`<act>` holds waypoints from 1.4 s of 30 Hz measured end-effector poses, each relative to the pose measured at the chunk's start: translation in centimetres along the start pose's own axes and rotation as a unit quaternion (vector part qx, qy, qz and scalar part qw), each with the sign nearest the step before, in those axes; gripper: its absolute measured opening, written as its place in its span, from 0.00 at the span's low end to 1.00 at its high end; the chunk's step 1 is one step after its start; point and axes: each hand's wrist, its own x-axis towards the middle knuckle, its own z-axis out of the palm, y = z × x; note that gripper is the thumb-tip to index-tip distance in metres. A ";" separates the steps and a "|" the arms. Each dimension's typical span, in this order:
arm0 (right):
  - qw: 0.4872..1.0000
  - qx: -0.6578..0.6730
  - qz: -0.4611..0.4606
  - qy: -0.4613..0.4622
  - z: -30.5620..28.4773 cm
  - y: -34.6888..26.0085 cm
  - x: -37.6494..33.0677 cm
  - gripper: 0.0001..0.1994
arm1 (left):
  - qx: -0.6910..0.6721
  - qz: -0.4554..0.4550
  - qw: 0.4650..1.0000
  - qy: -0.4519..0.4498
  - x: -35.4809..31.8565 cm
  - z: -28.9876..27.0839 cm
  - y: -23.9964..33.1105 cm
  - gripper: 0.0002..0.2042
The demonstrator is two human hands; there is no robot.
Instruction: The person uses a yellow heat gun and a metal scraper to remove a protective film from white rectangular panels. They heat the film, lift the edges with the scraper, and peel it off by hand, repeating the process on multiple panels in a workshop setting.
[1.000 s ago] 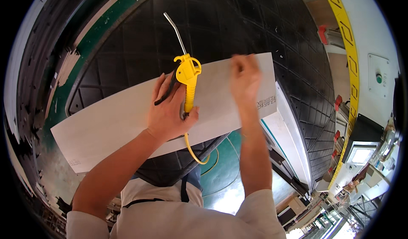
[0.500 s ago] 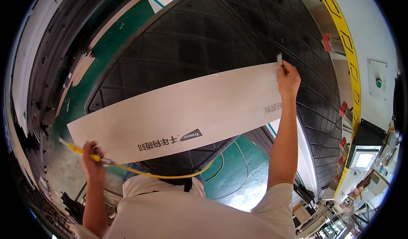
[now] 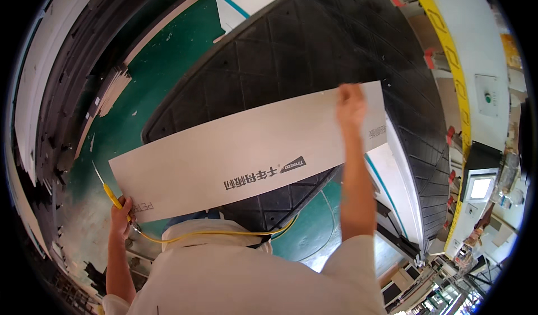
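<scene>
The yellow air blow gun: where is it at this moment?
In the head view, the yellow air blow gun is at lower left, held in the left hand, beside the white board's left end.

White panel (image 3: 246,158) spans btwn both hands, blocking reach to black mat (image 3: 314,52); green floor (image 3: 140,91) left seems open.

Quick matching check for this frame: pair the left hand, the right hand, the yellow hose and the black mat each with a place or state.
Things:
1. left hand
2. right hand
3. yellow hose
4. black mat

Places or states:
A. lies under the white panel
B. grips the panel's upper right end
C. holds the yellow air gun at the panel's lower left corner
D. sags across in front of the person's chest

Pairs: 1-C, 2-B, 3-D, 4-A
</scene>
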 end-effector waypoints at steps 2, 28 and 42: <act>0.995 0.076 -0.059 -0.002 2.1 -7.7 -2.1 0.03 | -0.018 0.000 1.000 -0.015 0.8 -1.1 -1.4 0.09; 0.991 -0.044 0.120 0.026 -4.7 15.1 7.9 0.10 | -0.077 -0.043 0.995 0.049 0.6 -1.5 -1.8 0.12; 1.000 0.003 0.005 0.006 -3.0 5.6 3.6 0.08 | -0.099 -0.078 0.991 0.049 0.4 -1.1 -1.5 0.15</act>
